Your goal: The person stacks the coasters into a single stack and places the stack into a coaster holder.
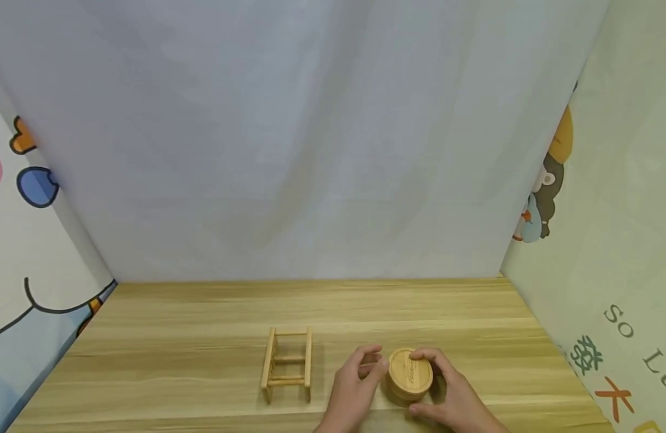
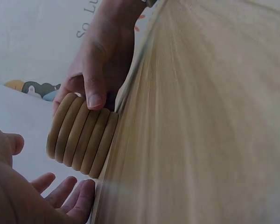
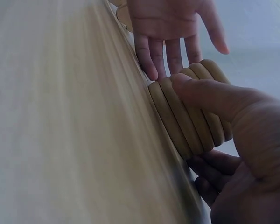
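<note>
A stack of several round wooden coasters (image 1: pixel 410 371) stands on the table, its top disc marked with engraved lettering. My right hand (image 1: pixel 456 394) grips the stack from its right side, thumb on the near side and fingers around the far side. In the right wrist view the thumb presses across the edges of the coasters (image 3: pixel 177 116). My left hand (image 1: pixel 357 385) is just left of the stack, palm toward it. Its fingers are relaxed and hold nothing, as the left wrist view shows with the fingertips close to the lower discs (image 2: pixel 84 135).
A small wooden rack (image 1: pixel 288 364) with upright posts and crossbars stands left of the hands. Behind the wood-grain table (image 1: pixel 176 337) hangs a pale grey curtain (image 1: pixel 257 150). Printed panels (image 1: pixel 609 240) rise along both sides.
</note>
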Demonstrator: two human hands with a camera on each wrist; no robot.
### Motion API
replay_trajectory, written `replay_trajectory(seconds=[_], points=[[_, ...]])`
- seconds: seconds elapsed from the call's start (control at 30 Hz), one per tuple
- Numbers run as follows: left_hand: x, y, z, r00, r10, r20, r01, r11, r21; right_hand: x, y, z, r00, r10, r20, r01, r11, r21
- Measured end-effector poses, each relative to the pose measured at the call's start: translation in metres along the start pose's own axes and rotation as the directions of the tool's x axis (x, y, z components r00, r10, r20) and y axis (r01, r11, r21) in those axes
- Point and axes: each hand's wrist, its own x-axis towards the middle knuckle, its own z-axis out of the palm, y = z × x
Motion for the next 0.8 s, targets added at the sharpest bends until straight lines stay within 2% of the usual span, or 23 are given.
replay_trajectory(seconds=[0.17,0.4,0.8], points=[[0.004,0.0,0.006,1.0,0.002,-0.014,-0.002,1.0,0.007,0.0,0.002,0.002,1.0,0.002,0.0,-0.002,1.0,0.02],[0.007,-0.006,0.01,0.998,0.039,-0.046,-0.036,0.998,0.051,0.001,0.004,0.007,0.999,0.023,0.029,-0.024,1.0,0.019],[0.009,-0.005,0.01,0.999,0.027,-0.019,-0.026,0.999,0.046,0.004,0.004,0.011,0.996,0.088,0.007,-0.088,0.996,-0.003]])
